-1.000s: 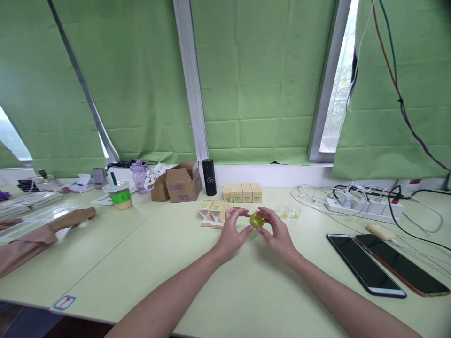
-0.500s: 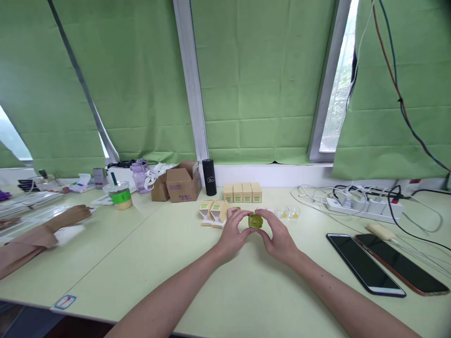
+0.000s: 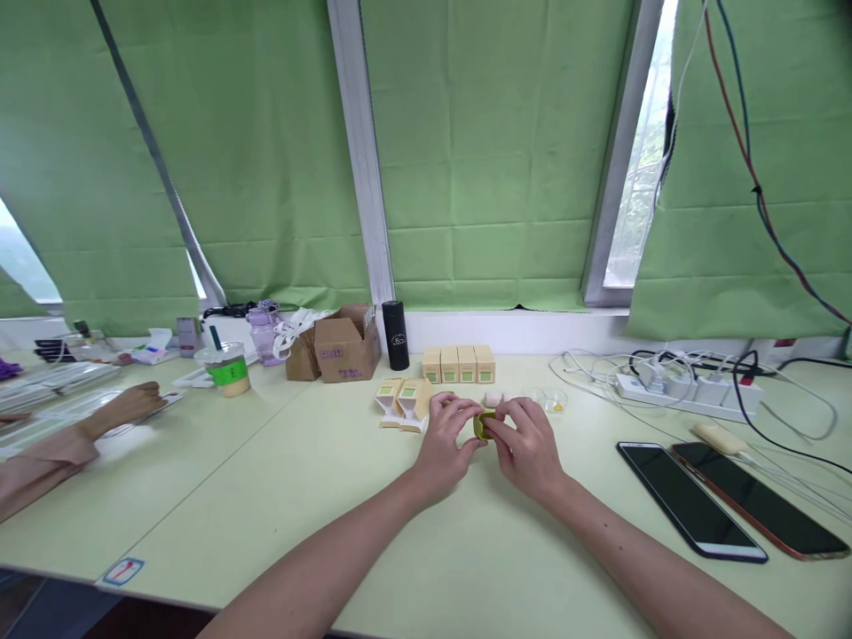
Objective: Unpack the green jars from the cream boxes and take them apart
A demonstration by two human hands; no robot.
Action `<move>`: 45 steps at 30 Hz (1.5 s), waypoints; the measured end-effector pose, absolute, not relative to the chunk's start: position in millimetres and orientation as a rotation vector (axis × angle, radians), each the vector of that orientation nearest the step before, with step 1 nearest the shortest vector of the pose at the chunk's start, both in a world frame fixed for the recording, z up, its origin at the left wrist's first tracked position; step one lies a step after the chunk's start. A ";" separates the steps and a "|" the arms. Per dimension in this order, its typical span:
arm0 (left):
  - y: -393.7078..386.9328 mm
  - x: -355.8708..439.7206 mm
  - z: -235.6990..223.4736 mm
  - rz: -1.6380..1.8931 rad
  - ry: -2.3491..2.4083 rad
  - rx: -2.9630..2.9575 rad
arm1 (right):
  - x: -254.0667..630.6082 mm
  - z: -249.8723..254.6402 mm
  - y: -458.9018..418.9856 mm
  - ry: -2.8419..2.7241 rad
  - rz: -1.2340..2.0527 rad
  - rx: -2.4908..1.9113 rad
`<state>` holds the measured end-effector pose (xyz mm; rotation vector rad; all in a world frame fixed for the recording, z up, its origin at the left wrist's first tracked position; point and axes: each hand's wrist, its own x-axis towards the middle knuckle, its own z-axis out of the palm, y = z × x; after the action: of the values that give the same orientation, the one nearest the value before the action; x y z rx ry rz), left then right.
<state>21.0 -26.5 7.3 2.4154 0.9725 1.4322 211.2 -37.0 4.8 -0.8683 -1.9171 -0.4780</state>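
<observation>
Above the table's middle, a small olive-green square case (image 3: pixel 480 428), hollow on one side, is held up between my hands. My left hand (image 3: pixel 440 445) grips its left edge between thumb and fingers. The fingers of my right hand (image 3: pixel 531 450) are bent together over its right side and opening, hiding part of it; whether they also pinch something inside I cannot tell. Just beyond my hands stand two opened cardboard boxes (image 3: pixel 404 401), a small pale pink piece (image 3: pixel 493 398) and clear plastic cups (image 3: pixel 555 402), one with a yellow spot.
Behind stand several small closed boxes (image 3: pixel 459 364), a black tumbler (image 3: pixel 395 335) and a brown carton (image 3: pixel 346 344). Left are a drink cup (image 3: pixel 227 369) and another person's hand (image 3: pixel 137 404). To the right lie two phones (image 3: pixel 692 500), a power strip (image 3: pixel 689 395) and cables.
My right hand has moved its fingers from the case's right edge over its opening. The case has turned and shows less of its inside. The other person's hand has shifted slightly left.
</observation>
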 end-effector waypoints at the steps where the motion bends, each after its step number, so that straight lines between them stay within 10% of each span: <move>1: -26.5 21.1 6.9 1.437 0.964 2.434 | 211.1 4.5 -36.8 -1.918 -0.486 -0.868; 45: -24.5 21.0 8.3 1.450 1.032 2.669 | 207.0 1.6 -34.0 -1.896 -0.466 -0.823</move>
<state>21.0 -24.5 8.3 2.6694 1.0320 1.4504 207.0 -34.0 1.6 -0.8233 -1.8962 -0.4656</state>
